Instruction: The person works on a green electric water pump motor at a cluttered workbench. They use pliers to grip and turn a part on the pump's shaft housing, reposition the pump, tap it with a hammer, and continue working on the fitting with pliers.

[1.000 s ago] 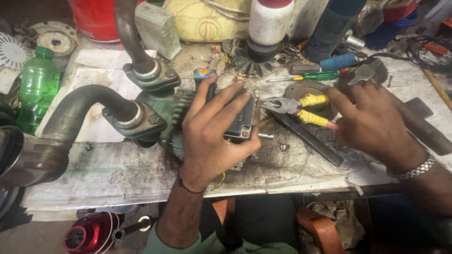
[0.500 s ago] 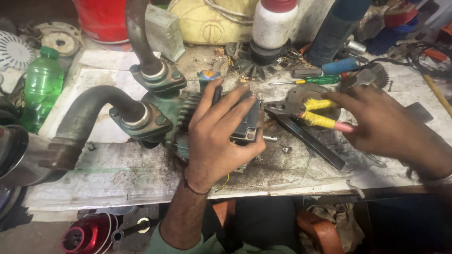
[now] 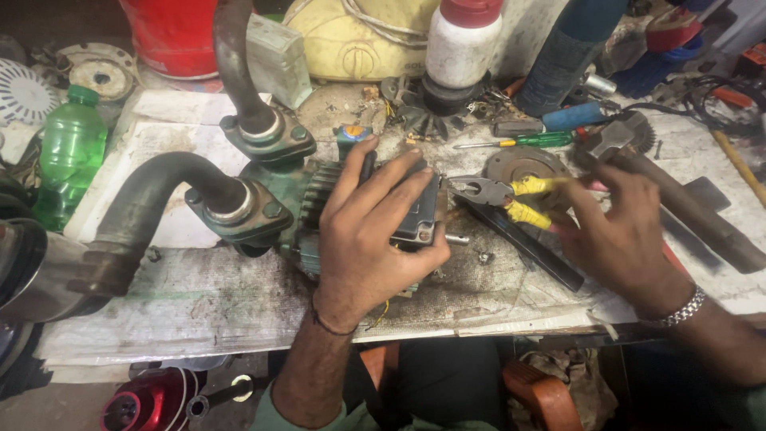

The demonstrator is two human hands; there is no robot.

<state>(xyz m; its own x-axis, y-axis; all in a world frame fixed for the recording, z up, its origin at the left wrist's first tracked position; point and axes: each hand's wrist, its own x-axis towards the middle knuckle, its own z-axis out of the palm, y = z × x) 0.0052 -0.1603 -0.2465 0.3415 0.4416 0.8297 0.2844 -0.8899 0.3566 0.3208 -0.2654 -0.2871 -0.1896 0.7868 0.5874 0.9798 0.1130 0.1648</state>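
The left hand (image 3: 375,239) lies flat on top of a green motor (image 3: 319,215) that sits in the middle of the workbench (image 3: 199,303). Its fingers are spread apart and press down on the dark box (image 3: 416,219) on the motor's right side, with the thumb wrapped around the near edge, so the hand grips the motor and holds it down. Two dark bent pipes (image 3: 152,191) join the motor on its left side and reach toward the left edge and the back edge of the workbench. The right hand (image 3: 626,239) is at the right part of the workbench, with its fingers curled around the yellow handles of the pliers (image 3: 503,195). The metal nose of the pliers points left, close to the dark box but apart from it. A round rusty disc (image 3: 523,164) lies just behind the pliers. A green screwdriver (image 3: 527,142) lies farther back, near a white bottle with a red cap (image 3: 463,48) at the back edge. A green plastic bottle (image 3: 70,156) stands at the left edge. A long black bar (image 3: 527,247) lies under the pliers, pointing toward the near edge.
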